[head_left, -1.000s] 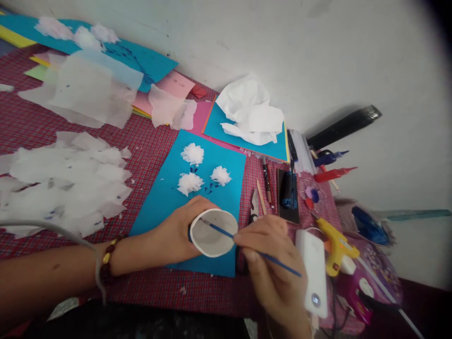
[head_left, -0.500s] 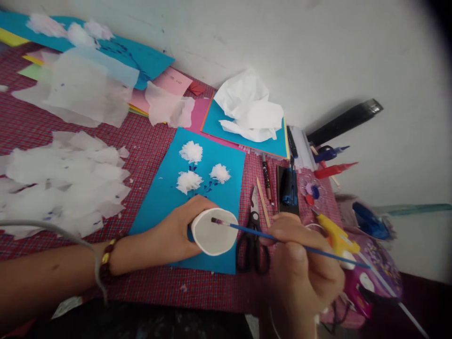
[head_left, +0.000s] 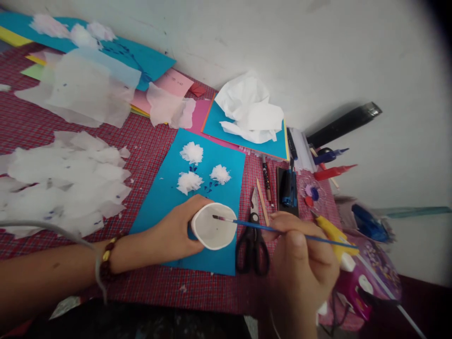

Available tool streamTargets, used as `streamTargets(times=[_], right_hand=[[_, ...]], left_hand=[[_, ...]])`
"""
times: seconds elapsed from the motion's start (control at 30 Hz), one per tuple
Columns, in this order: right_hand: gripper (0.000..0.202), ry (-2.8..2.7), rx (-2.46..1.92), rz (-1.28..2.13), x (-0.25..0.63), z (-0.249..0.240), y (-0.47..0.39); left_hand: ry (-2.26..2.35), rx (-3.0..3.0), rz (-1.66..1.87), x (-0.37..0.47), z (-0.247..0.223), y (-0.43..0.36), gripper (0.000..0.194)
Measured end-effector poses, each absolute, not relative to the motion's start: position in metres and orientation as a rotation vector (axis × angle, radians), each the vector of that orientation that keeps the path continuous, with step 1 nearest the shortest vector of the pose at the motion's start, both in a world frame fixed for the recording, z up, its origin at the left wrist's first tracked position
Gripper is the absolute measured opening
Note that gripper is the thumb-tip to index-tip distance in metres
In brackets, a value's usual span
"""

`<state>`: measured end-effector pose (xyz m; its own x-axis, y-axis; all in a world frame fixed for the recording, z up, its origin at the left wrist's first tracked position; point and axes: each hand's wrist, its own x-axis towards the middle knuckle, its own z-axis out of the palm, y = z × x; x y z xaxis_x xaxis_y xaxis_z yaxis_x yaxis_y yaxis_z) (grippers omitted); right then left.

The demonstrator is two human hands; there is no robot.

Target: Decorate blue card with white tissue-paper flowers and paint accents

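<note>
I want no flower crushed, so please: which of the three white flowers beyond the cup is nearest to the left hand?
The lower-left flower. It lies just beyond the left hand; the top flower and right flower are farther away.

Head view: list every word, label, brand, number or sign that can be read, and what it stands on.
No text is readable.
Pink sheet: small dark marks, perhaps writing, too blurred to read.
Blue paintbrush, yellow glue gun: no lettering discernible.

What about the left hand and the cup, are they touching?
Touching. The head view shows the left hand curled around the cup, thumb against its side.
</note>
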<state>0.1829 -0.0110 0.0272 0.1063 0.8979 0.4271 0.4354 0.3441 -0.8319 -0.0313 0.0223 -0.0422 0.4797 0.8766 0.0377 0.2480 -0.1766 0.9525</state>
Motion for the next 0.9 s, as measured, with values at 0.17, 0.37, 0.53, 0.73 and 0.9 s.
streamTargets(times=[0.17, 0.37, 0.53, 0.73, 0.9], right_hand=[[0.018, -1.329, -1.294, 0.416, 0.184, 0.022, -0.005], [0.022, -1.449, -1.194, 0.450, 0.183, 0.028, -0.010], [0.019, -2.046, -1.182, 0.658, 0.179, 0.029, -0.014], [0.020, -2.088, -1.169, 0.625, 0.180, 0.029, -0.011], [0.020, -2.087, -1.186, 0.591, 0.179, 0.030, -0.009]], left_hand=[[0.950, 1.765, 0.788, -0.033, -0.048, 0.022, 0.045], [0.999, 1.693, 0.751, -0.031, -0.039, 0.023, 0.045], [0.971, 1.726, 0.760, -0.031, -0.040, 0.023, 0.051], [0.957, 1.726, 0.747, -0.031, -0.040, 0.021, 0.046], [0.955, 1.715, 0.742, -0.031, -0.040, 0.022, 0.048]])
